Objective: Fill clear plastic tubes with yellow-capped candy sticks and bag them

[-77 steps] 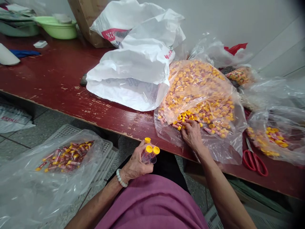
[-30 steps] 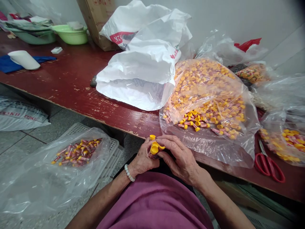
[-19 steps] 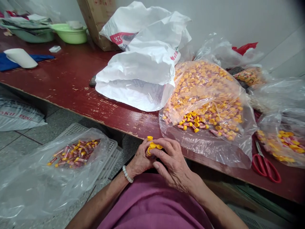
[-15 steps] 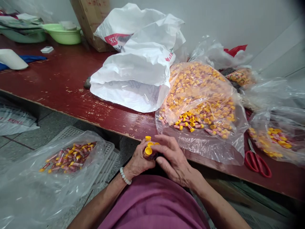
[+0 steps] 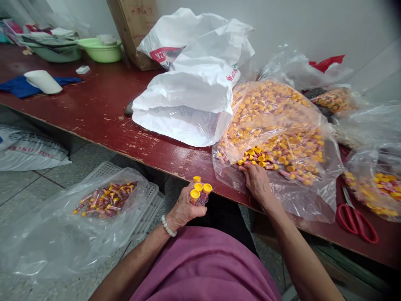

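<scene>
Left grip [image 5: 184,207] clamped on yellow-capped tubes [image 5: 199,194], lower centre; bunched loosely, could slip to tile floor [image 5: 62,161]. Right grip [image 5: 258,182] on tube pile [image 5: 260,158] in clear plastic bag [image 5: 300,200]; closure unclear. Snagged film could spill pile.

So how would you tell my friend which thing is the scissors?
Look at the long dark red table. At its right end, beside the clear bag of yellow-capped tubes, lie the scissors. Their two bright red loop handles stand out from the see-through plastic.
</scene>
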A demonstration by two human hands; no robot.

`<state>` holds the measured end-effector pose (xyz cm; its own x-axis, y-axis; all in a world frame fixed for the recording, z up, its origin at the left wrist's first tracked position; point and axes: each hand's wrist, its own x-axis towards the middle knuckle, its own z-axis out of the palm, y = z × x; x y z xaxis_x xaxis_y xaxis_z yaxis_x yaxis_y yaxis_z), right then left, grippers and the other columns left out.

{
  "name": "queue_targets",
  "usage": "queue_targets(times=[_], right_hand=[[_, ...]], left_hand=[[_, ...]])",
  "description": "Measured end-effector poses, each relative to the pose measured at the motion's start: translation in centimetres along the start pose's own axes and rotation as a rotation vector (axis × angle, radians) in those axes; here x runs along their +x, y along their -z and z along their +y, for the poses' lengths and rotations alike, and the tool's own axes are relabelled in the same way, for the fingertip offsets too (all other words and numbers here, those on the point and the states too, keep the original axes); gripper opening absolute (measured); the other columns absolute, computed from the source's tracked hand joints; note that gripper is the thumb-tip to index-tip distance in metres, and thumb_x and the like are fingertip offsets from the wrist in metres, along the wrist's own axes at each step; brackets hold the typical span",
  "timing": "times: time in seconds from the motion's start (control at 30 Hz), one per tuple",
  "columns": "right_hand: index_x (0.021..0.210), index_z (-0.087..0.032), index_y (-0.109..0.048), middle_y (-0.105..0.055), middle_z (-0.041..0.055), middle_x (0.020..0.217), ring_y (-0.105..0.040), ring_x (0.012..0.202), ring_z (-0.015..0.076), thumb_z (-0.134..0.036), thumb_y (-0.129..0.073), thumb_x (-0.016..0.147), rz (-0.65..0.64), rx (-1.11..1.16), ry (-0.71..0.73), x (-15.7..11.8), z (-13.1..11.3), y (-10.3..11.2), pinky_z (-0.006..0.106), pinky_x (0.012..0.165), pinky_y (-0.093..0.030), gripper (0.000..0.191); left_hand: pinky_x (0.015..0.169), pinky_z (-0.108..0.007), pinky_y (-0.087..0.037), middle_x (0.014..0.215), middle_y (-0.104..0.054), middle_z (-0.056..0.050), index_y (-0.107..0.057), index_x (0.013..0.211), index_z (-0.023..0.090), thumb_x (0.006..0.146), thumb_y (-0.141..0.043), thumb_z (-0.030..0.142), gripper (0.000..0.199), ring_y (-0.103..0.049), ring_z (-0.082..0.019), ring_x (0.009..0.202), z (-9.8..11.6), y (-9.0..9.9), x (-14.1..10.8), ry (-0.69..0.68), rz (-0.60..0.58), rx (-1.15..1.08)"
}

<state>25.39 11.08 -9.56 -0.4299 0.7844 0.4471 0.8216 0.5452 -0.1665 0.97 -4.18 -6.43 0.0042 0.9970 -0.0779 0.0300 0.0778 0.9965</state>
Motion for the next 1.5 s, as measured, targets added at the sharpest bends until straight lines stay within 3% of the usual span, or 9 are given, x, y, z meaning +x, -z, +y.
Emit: queue_targets(times=[0.2, 0.33, 0.43, 0.57, 0.77, 0.93, 1.03, 1.13, 1.5], right_hand=[[0.097, -0.019, -0.059, -0.061, 0.0074, 0.095, -0.057, 0.09, 0.0196, -0.024, -0.043, 0.091, -0.019, 0.409, -0.081, -0.7, -4.8, 5.3, 0.036, 0.08, -0.047, 0.017], [0.112, -0.022, -0.055, -0.058, 0.0069, 0.104, -0.056, 0.099, 0.0163, -0.018, -0.045, 0.091, -0.143, 0.656, 0.126, -1.6, -10.8, 9.7, 0.032, 0.083, -0.049, 0.023], [0.12, -0.022, -0.049, -0.057, 0.008, 0.107, -0.056, 0.101, 0.0159, -0.015, -0.043, 0.092, -0.214, 0.699, 0.251, -1.9, -13.3, 10.6, 0.031, 0.083, -0.051, 0.03], [0.126, -0.021, -0.043, -0.056, 0.0094, 0.115, -0.054, 0.107, 0.0176, -0.014, -0.048, 0.089, -0.213, 0.703, 0.284, -2.0, -13.6, 10.2, 0.033, 0.088, -0.05, 0.038], [0.108, -0.024, -0.056, -0.053, 0.009, 0.112, -0.051, 0.102, 0.0222, -0.007, -0.045, 0.083, -0.05, 0.489, 0.253, -3.1, -14.0, 8.8, 0.043, 0.084, -0.048, 0.032], [0.113, -0.026, -0.056, -0.046, 0.0083, 0.126, -0.046, 0.113, 0.0243, -0.006, -0.044, 0.081, -0.163, 0.488, 0.298, -3.2, -14.5, 8.6, 0.046, 0.09, -0.044, 0.04], [0.13, -0.022, -0.041, -0.034, 0.0127, 0.137, -0.038, 0.125, 0.0254, -0.016, -0.051, 0.083, -0.164, 0.582, 0.249, -2.5, -14.3, 8.8, 0.045, 0.098, -0.042, 0.049], [0.141, -0.017, -0.024, -0.031, 0.018, 0.142, -0.03, 0.131, 0.0323, -0.033, -0.064, 0.076, -0.189, 0.474, 0.346, -2.4, -14.4, 7.6, 0.054, 0.101, -0.035, 0.079], [0.14, -0.016, -0.029, -0.054, 0.0181, 0.123, -0.055, 0.11, 0.0269, -0.018, -0.054, 0.08, -0.094, 0.433, 0.565, -2.9, -15.5, 2.0, 0.043, 0.087, -0.051, 0.066]], left_hand=[[0.065, -0.025, -0.04, 0.079, -0.054, 0.0, -0.059, 0.083, 0.013, 0.054, -0.062, 0.008, 0.029, -0.049, -0.013, 0.071, 0.9, -0.3, 0.2, -0.051, -0.018, 0.065], [0.069, -0.025, -0.04, 0.078, -0.053, 0.0, -0.058, 0.083, 0.013, 0.054, -0.06, 0.005, 0.03, -0.048, -0.014, 0.074, 1.3, -0.6, 0.4, -0.097, -0.008, 0.13], [0.071, -0.026, -0.041, 0.08, -0.054, 0.0, -0.058, 0.084, 0.014, 0.053, -0.059, 0.004, 0.032, -0.049, -0.015, 0.077, 1.1, -0.8, 0.6, -0.146, -0.021, 0.154], [0.072, -0.027, -0.042, 0.081, -0.055, -0.001, -0.059, 0.086, 0.015, 0.052, -0.059, 0.003, 0.035, -0.05, -0.016, 0.079, 1.1, -0.9, 0.6, -0.191, -0.029, 0.194], [0.072, -0.026, -0.042, 0.08, -0.054, -0.001, -0.057, 0.08, 0.015, 0.052, -0.058, 0.002, 0.031, -0.049, -0.016, 0.079, 1.5, -0.8, 0.3, -0.149, -0.029, 0.121], [0.06, -0.022, -0.037, 0.072, -0.049, 0.003, -0.054, 0.077, 0.014, 0.052, -0.059, 0.002, 0.028, -0.043, -0.009, 0.064, 1.0, -0.5, -0.2, -0.001, -0.059, -0.042], [0.058, -0.022, -0.036, 0.073, -0.051, 0.003, -0.056, 0.082, 0.014, 0.051, -0.06, 0.002, 0.033, -0.044, -0.01, 0.064, 0.7, -0.2, -0.5, 0.067, -0.088, -0.21], [0.059, -0.022, -0.036, 0.073, -0.052, 0.003, -0.058, 0.079, 0.015, 0.051, -0.06, 0.003, 0.031, -0.045, -0.01, 0.066, 0.2, -0.4, -0.8, 0.102, -0.093, -0.382], [0.05, -0.024, -0.034, 0.055, -0.047, 0.003, -0.05, 0.054, 0.014, 0.04, -0.063, 0.006, 0.02, -0.042, -0.009, 0.052, -0.7, -0.7, -1.9, 0.328, -0.085, -0.78]])
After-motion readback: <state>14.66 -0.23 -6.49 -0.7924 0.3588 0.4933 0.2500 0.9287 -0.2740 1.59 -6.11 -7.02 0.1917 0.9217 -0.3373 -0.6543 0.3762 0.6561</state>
